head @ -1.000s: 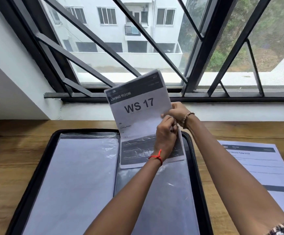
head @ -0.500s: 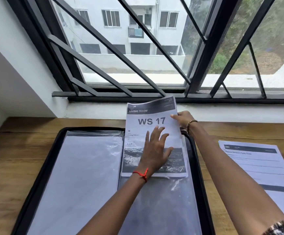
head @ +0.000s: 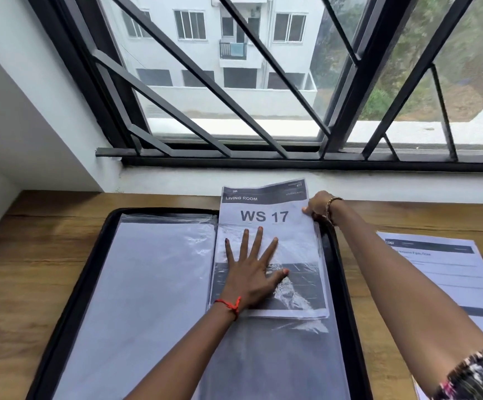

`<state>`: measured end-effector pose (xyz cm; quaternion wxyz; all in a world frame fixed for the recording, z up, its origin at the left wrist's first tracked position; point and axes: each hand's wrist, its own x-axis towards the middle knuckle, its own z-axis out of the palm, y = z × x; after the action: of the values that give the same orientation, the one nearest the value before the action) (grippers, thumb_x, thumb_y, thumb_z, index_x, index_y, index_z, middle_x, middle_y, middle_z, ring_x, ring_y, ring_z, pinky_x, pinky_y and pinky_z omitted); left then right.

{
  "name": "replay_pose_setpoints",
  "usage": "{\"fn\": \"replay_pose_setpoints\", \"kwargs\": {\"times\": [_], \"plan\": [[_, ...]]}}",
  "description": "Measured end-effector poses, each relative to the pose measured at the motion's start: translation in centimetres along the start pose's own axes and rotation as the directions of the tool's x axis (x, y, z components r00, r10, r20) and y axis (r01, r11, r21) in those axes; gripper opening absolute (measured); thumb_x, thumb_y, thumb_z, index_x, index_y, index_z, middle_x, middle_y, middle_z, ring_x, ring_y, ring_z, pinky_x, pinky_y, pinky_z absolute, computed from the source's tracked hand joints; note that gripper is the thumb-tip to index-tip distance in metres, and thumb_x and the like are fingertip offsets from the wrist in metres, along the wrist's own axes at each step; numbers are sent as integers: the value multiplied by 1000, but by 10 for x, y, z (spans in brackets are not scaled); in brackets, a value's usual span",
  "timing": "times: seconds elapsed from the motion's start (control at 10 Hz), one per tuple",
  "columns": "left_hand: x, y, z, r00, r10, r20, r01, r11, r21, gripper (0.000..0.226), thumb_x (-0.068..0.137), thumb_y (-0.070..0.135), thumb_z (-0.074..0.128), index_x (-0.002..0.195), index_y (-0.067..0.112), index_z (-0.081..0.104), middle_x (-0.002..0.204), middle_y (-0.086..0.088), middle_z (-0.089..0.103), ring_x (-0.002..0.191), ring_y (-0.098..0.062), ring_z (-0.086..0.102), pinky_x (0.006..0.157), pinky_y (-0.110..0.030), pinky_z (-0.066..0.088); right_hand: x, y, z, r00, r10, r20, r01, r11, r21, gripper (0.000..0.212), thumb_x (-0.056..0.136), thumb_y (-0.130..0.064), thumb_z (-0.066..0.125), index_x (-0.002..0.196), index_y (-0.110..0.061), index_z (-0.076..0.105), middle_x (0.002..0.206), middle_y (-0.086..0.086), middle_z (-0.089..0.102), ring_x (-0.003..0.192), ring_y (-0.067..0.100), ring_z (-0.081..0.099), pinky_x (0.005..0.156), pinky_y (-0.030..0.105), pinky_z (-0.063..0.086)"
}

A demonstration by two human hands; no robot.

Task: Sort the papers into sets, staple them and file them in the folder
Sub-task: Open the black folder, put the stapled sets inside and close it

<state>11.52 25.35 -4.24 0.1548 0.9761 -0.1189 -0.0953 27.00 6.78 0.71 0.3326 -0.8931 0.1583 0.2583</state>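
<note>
A black zip folder [head: 87,284] lies open on the wooden desk, with clear plastic sleeves on both halves. A paper set headed "LIVING ROOM WS 17" [head: 286,235] sits partly inside the right-hand sleeve, its top sticking out past the folder's far edge. My left hand [head: 251,272] lies flat with fingers spread on the sleeve over the paper's lower half. My right hand [head: 318,207] pinches the paper's upper right edge. The left sleeve [head: 148,284] holds a blank white sheet.
Another printed paper set [head: 448,272] lies on the desk to the right of the folder. A white wall and a black-barred window [head: 263,111] rise just beyond the desk's far edge. Bare wood [head: 26,255] shows left of the folder.
The paper set was held upright in both hands, then came down flat into the right sleeve. My left hand opened and now presses on it; the paper slid lower.
</note>
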Motion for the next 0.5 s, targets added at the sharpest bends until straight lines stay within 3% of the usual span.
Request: {"fn": "replay_pose_setpoints", "kwargs": {"times": [0.1,0.2,0.3,0.4,0.5], "plan": [[0,-3,0,1000,20,7,-20,1000,-4,91,64,87,-4,144,45,-6,151,10,-29,139,-18,-30,100,-50,-31,-24,-18,-12,979,95,179,-55,976,-212,26,90,-8,51,65,-10,48,69,5,47,47,13,49,45,20,39],[1,-6,-1,1000,28,-5,-28,1000,8,83,65,81,-9,141,47,-12,150,10,-31,138,-18,-30,98,-49,-34,-25,-35,-17,969,218,112,-126,835,-536,21,89,-24,56,95,-4,61,84,6,54,82,21,53,70,28,39],[0,-6,-1,1000,13,-20,-14,1000,-10,80,66,81,-8,138,49,-15,149,9,-32,138,-21,-32,97,-47,-35,-15,-46,-2,989,-29,-144,-71,760,-646,40,87,-28,60,121,-10,50,126,12,46,124,32,39,95,40,37],[-4,-5,-3,999,-12,-44,12,1000,-14,85,66,82,-6,142,46,-12,150,7,-31,138,-20,-32,98,-48,-34,-13,-65,24,937,-349,-28,251,725,-641,53,91,-24,56,139,-11,36,145,10,31,134,29,30,106,43,31],[-16,-7,-9,999,-20,-39,20,1000,-4,88,66,81,1,145,42,-9,150,5,-33,137,-18,-34,100,-50,-30,-15,-77,51,893,-438,104,409,693,-594,54,95,-27,49,144,-13,30,148,7,32,135,25,32,108,41,28]]}}
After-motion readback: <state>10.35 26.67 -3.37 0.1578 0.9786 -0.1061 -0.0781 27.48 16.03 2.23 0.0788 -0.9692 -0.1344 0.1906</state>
